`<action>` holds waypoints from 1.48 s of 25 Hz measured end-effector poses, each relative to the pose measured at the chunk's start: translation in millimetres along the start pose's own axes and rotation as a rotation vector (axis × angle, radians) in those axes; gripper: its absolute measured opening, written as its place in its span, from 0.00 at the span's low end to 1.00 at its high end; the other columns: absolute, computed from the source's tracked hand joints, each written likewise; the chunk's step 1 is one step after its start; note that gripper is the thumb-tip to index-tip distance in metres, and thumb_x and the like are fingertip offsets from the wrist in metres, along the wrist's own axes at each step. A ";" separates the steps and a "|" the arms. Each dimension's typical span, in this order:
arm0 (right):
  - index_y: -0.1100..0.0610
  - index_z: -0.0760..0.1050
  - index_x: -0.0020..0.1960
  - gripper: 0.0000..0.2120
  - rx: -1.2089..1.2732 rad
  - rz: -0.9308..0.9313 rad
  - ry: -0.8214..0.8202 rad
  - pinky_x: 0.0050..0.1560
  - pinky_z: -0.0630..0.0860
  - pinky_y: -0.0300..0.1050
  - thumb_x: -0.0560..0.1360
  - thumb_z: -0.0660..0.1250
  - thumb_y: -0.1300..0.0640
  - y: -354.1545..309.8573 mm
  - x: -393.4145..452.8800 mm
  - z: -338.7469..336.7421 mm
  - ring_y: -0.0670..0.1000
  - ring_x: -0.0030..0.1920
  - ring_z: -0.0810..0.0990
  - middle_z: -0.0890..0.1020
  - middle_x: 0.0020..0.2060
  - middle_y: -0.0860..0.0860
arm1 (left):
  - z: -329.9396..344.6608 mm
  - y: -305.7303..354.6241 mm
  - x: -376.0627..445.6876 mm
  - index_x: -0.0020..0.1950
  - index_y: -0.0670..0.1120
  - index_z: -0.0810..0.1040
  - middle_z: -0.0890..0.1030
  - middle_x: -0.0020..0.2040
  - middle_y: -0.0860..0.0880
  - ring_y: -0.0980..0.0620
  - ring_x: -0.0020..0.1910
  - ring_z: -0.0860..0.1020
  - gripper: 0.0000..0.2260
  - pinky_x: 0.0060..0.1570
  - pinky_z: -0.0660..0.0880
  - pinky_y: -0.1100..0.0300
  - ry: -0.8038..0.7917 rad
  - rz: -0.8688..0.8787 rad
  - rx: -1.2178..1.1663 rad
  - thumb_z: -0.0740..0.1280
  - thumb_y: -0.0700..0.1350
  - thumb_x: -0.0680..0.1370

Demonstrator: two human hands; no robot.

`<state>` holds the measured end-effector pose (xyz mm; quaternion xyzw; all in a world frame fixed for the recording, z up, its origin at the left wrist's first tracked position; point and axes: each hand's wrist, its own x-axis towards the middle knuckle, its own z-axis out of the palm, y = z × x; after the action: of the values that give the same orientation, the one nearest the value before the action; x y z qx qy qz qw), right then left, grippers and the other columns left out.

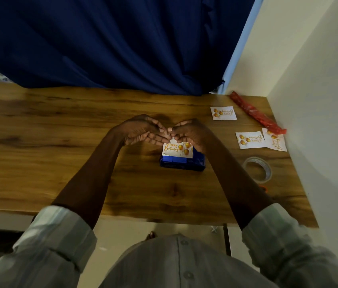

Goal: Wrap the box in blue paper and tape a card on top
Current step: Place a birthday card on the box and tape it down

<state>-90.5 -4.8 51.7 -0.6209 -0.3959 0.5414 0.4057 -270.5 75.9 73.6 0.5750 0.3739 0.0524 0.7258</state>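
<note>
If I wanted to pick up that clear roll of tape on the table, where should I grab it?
The tape roll lies flat with its hole facing up, clear of the spare cards. Probably easiest from above: one finger inside the hole, thumb on the outer rim, pinching the ring wall.

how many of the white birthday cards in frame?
4. One white balloon-print birthday card lies on the blue-wrapped box under both hands; three lie on the wooden table to the right, the last two overlapping. None seem hidden.
</note>
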 end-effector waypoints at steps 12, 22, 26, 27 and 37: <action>0.54 0.77 0.38 0.07 -0.185 -0.190 0.387 0.36 0.71 0.36 0.74 0.71 0.59 4.7 3.2 13.6 0.44 0.33 0.76 0.79 0.32 0.48 | -14.6 -20.8 27.6 0.59 0.37 0.77 0.82 0.56 0.39 0.45 0.54 0.83 0.10 0.54 0.79 0.52 0.269 -0.087 -0.104 0.63 0.38 0.79; 0.62 0.80 0.50 0.07 -0.225 -0.026 0.213 0.35 0.71 0.37 0.74 0.71 0.59 24.3 38.0 17.0 0.45 0.35 0.75 0.80 0.37 0.51 | 19.2 -66.6 28.4 0.51 0.44 0.80 0.83 0.49 0.47 0.53 0.45 0.81 0.06 0.42 0.79 0.61 0.488 -0.017 -0.082 0.71 0.39 0.75; 0.62 0.79 0.51 0.07 -0.301 0.020 0.201 0.33 0.71 0.37 0.76 0.69 0.59 28.9 41.7 20.5 0.45 0.34 0.76 0.79 0.36 0.48 | 29.7 -78.9 30.2 0.44 0.45 0.74 0.79 0.42 0.50 0.55 0.39 0.79 0.12 0.28 0.76 0.67 0.544 0.076 -0.088 0.73 0.31 0.71; 0.61 0.79 0.51 0.07 -0.318 0.029 0.194 0.32 0.71 0.37 0.76 0.68 0.58 31.7 42.1 20.6 0.45 0.35 0.76 0.79 0.36 0.48 | 30.9 -81.6 31.7 0.45 0.44 0.72 0.78 0.43 0.49 0.55 0.39 0.79 0.13 0.27 0.76 0.67 0.557 0.108 -0.098 0.72 0.29 0.71; 0.60 0.79 0.49 0.06 -0.378 0.058 0.264 0.31 0.70 0.36 0.75 0.70 0.58 40.3 60.6 22.8 0.43 0.33 0.74 0.77 0.35 0.47 | 35.5 -107.0 36.6 0.71 0.48 0.70 0.69 0.66 0.42 0.45 0.62 0.72 0.23 0.55 0.77 0.52 0.652 0.334 0.608 0.69 0.42 0.77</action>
<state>-105.0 38.9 -9.1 -0.7624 -0.4156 0.3831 0.3150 -260.8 30.6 -35.5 0.7672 0.4831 0.2342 0.3511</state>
